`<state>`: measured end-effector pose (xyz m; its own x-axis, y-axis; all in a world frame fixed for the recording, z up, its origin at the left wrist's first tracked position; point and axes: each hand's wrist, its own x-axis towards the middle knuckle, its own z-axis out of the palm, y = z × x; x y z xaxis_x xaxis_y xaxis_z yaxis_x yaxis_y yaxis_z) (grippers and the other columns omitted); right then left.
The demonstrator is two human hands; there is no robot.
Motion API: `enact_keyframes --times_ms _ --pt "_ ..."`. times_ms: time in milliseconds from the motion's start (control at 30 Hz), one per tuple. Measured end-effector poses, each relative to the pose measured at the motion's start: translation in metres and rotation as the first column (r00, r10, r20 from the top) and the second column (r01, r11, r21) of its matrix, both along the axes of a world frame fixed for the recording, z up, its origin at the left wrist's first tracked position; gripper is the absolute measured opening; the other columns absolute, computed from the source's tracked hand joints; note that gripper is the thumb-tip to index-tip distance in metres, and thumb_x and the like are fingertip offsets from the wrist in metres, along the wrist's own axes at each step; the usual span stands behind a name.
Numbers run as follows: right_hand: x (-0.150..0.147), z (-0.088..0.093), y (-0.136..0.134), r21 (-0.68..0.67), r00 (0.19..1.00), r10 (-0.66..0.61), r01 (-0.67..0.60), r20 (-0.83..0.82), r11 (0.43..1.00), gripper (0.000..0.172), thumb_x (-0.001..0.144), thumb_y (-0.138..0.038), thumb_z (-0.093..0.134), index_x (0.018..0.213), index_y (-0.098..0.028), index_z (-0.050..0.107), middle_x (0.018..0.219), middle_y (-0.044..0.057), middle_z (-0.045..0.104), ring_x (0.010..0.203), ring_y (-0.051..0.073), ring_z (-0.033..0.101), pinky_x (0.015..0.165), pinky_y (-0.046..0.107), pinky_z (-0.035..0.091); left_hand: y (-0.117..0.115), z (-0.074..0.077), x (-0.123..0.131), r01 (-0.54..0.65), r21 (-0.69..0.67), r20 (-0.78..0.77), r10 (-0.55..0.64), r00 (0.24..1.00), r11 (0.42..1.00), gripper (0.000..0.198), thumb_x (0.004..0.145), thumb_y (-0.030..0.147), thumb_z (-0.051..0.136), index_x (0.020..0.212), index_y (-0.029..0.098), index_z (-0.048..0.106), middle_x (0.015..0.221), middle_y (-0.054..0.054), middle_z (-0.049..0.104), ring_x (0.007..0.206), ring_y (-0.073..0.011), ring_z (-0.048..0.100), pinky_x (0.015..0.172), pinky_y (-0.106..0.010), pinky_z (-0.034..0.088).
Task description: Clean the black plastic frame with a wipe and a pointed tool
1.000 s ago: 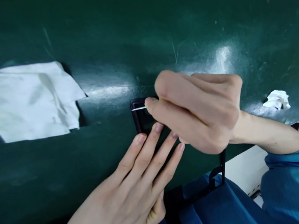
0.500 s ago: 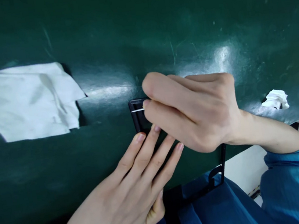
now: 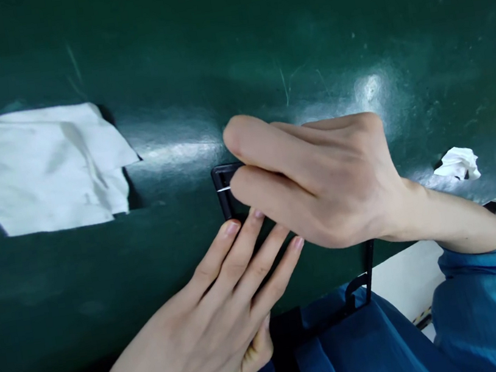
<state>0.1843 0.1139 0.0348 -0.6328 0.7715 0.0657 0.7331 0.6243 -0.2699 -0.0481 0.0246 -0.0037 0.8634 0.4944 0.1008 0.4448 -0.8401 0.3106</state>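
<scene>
A black rectangular frame-like part (image 3: 224,205) lies on the green table, mostly covered by my hands. My left hand (image 3: 203,328) is laid out with its fingers stretched, fingertips touching the near side of the black part. Above the part, my right hand (image 3: 321,182) is closed in a pinch. From its fingertips a thin, pale, needle-like tool (image 3: 223,189) sticks out to the left, its tip at the part's left edge. The rest of the tool is hidden inside the hand.
A creased white cloth (image 3: 47,171) lies on the green table (image 3: 156,57) to the left. To the right is a crumpled white scrap (image 3: 457,164). A black bar with a curved bracket (image 3: 358,284) stands at the table's near edge, by my blue clothing.
My right hand has shifted slightly left and up, and less of the thin tool shows; its tip sits slightly lower. My left hand has stayed in place.
</scene>
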Motion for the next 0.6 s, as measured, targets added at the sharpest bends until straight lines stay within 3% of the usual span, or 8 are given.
enact_keyframes --times_ms 67,267,367,467,600 --pt "0.001 0.000 0.001 0.046 0.998 -0.057 0.059 -0.032 0.997 0.061 0.114 -0.017 0.014 0.068 -0.022 0.054 0.080 -0.007 0.068 0.063 0.002 0.050 0.056 0.017 0.039 0.001 -0.001 0.001 0.017 0.014 -0.004 -0.017 1.000 1.000 0.085 0.091 0.047 0.047 0.167 0.007 0.043 0.175 -0.016 0.052 0.185 -0.0363 0.005 0.161 -0.051 -0.004" --pt "0.010 -0.006 0.008 0.140 0.987 -0.075 0.095 -0.141 0.986 0.063 0.110 -0.010 0.016 0.068 -0.020 0.061 0.069 -0.007 0.052 0.059 0.003 0.038 0.056 0.024 0.031 0.003 -0.001 0.004 0.027 0.019 0.009 -0.027 1.000 0.999 0.095 0.088 0.043 0.046 0.169 -0.003 0.032 0.182 -0.027 0.034 0.183 -0.0472 0.000 0.159 -0.054 -0.003" --pt "0.008 -0.009 0.008 0.236 0.976 -0.068 0.117 -0.208 0.965 0.054 0.110 -0.012 0.032 0.067 -0.019 0.065 0.065 -0.009 0.052 0.061 0.003 0.031 0.057 0.023 0.025 0.001 -0.001 0.004 0.017 0.022 0.017 -0.017 1.000 1.000 0.096 0.087 0.040 0.046 0.171 -0.003 0.028 0.183 -0.027 0.032 0.183 -0.0467 -0.003 0.159 -0.054 -0.003" --pt "0.003 -0.008 0.003 0.294 0.984 -0.046 0.096 -0.172 0.951 0.050 0.101 -0.002 0.036 0.057 -0.014 0.056 0.062 -0.009 0.054 0.061 0.002 0.025 0.056 0.022 0.021 0.000 -0.002 0.003 0.023 0.035 0.029 -0.024 0.999 0.999 0.099 0.088 0.040 0.047 0.172 -0.005 0.020 0.182 -0.028 0.033 0.183 -0.0451 -0.008 0.159 -0.055 -0.005" --pt "-0.001 -0.006 -0.005 0.315 0.989 -0.063 0.102 -0.133 0.944 0.055 0.103 0.000 0.030 0.056 -0.014 0.055 0.067 -0.010 0.055 0.062 0.001 0.029 0.057 0.023 0.024 -0.001 -0.003 0.003 0.019 -0.010 0.039 -0.019 0.999 1.000 0.089 0.092 0.041 0.043 0.170 -0.001 0.031 0.177 -0.021 0.047 0.184 -0.0369 -0.011 0.160 -0.051 -0.006"
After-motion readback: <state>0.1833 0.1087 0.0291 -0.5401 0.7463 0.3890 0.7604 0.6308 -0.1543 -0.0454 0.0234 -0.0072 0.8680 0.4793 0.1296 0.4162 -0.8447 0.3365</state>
